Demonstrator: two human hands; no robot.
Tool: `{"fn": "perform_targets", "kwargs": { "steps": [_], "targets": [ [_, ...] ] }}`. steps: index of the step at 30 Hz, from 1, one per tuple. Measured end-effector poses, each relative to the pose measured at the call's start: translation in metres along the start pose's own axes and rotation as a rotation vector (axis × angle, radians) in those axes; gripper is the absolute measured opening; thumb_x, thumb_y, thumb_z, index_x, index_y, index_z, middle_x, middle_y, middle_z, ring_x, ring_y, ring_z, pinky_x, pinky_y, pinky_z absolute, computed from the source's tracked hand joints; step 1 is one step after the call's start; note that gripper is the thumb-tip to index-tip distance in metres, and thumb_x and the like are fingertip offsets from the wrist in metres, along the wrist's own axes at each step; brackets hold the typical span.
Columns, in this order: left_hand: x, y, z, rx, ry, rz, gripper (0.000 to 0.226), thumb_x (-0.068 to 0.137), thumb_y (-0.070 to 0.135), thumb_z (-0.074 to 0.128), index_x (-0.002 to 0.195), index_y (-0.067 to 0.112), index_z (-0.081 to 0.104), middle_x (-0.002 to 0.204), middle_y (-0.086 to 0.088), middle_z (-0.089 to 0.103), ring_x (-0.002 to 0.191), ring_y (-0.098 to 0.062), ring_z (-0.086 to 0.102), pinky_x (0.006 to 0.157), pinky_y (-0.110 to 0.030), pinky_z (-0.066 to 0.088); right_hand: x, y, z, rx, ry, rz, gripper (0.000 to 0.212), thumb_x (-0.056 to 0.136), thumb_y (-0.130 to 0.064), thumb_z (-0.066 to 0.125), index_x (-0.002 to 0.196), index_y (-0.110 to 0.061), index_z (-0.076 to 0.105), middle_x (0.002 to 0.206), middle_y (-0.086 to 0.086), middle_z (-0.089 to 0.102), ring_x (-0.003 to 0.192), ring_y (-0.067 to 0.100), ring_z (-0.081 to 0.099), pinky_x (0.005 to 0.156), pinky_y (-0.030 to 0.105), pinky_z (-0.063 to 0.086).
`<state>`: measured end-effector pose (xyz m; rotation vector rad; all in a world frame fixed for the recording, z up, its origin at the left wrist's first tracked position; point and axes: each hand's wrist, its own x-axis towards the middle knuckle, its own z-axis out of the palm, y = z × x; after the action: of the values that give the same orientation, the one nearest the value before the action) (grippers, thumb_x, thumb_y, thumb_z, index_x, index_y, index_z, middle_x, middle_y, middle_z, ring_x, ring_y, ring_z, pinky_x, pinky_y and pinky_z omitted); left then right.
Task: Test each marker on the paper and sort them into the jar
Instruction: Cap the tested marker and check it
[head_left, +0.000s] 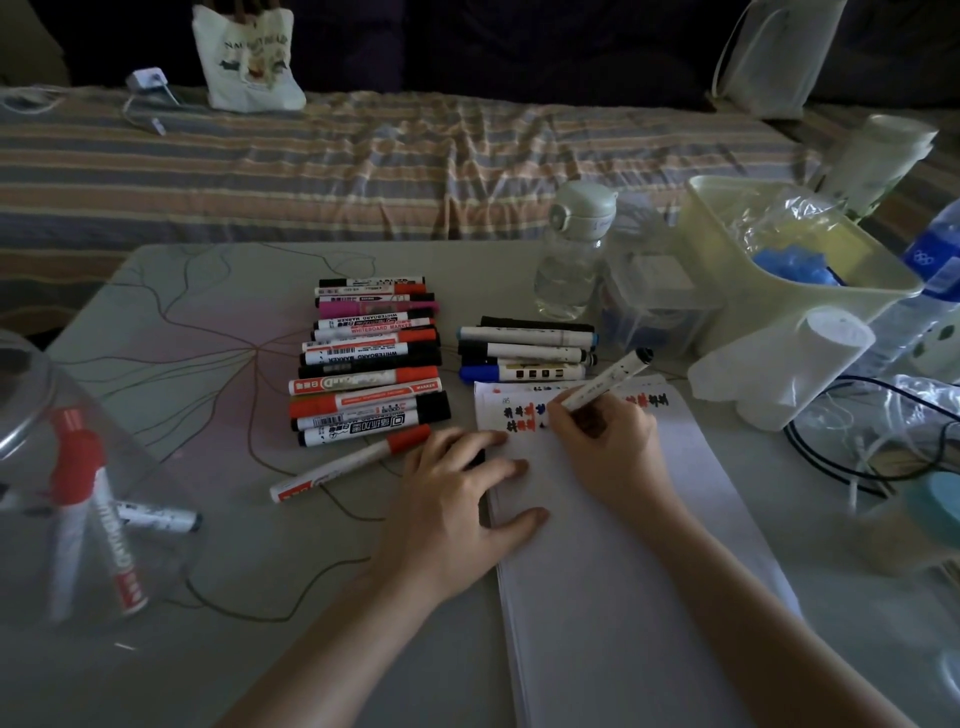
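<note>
Both hands work the paper (623, 545): the right hand (605, 441) grips a marker (608, 382), the left hand (457, 493) presses flat, fingers spread. Near left, the clear jar (31, 415) holds three markers.

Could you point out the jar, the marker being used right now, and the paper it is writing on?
Jar (31, 415), head view: on its clear wall, far left.
Marker (608, 382), head view: on its white barrel, above the right hand's fingers.
Paper (623, 597), head view: on the blank lower part of the sheet.
</note>
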<state>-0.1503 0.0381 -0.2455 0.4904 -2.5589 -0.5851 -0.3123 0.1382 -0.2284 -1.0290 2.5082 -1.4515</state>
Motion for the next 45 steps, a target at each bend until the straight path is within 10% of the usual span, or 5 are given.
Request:
{"fn": "perform_targets", "kwargs": {
  "steps": [12,19,26,32,45],
  "targets": [
    [-0.001,-0.006,-0.015,-0.114,-0.067,-0.024,0.039,0.094,0.012,0.052,0.133,0.014,0.056,0.132,0.006,0.052,0.127,-0.009,0.038,0.106,-0.017,0.027,0.003,0.002,-0.001,0.052,0.01,0.1,0.023,0.088,-0.035,0.066,0.081,-0.014,0.068,0.074,0.0,0.07,0.07,0.015,0.068,0.064,0.03,0.056],
    [-0.006,-0.005,-0.036,-0.061,0.013,-0.042,0.027,0.083,-0.006,0.066,0.104,0.01,0.072,0.107,-0.004,0.063,0.1,-0.021,0.06,0.085,-0.025,0.047,0.003,-0.047,-0.026,0.291,-0.038,0.17,0.011,0.089,-0.015,0.069,0.095,-0.007,0.066,0.074,0.004,0.071,0.06,0.014,0.066,0.057,0.028,0.058],
    [-0.015,0.021,-0.071,-0.569,0.084,-0.362,0.017,0.088,0.004,0.066,0.093,0.02,0.067,0.093,0.009,0.069,0.086,-0.001,0.065,0.077,-0.017,0.052,-0.059,-0.094,-0.052,0.404,-0.097,0.235,0.007,0.088,-0.019,0.069,0.09,-0.013,0.067,0.067,0.002,0.066,0.058,0.013,0.059,0.061,0.029,0.055],
    [-0.024,0.037,-0.084,-1.156,0.149,-0.803,0.009,0.087,0.005,0.067,0.093,0.011,0.069,0.098,-0.011,0.072,0.094,-0.025,0.07,0.085,-0.034,0.057,-0.09,-0.099,-0.051,0.61,-0.138,0.355,0.021,0.089,-0.027,0.064,0.097,-0.007,0.068,0.077,0.007,0.068,0.068,0.016,0.065,0.065,0.028,0.055],
    [-0.023,0.047,-0.095,-1.535,0.191,-0.911,0.021,0.085,0.006,0.067,0.103,-0.004,0.063,0.098,-0.018,0.073,0.086,-0.024,0.073,0.065,-0.023,0.057,-0.095,-0.118,-0.043,0.643,-0.101,0.284,0.011,0.092,-0.02,0.063,0.092,-0.01,0.068,0.071,0.006,0.07,0.065,0.017,0.062,0.06,0.029,0.052]
  ]
}}
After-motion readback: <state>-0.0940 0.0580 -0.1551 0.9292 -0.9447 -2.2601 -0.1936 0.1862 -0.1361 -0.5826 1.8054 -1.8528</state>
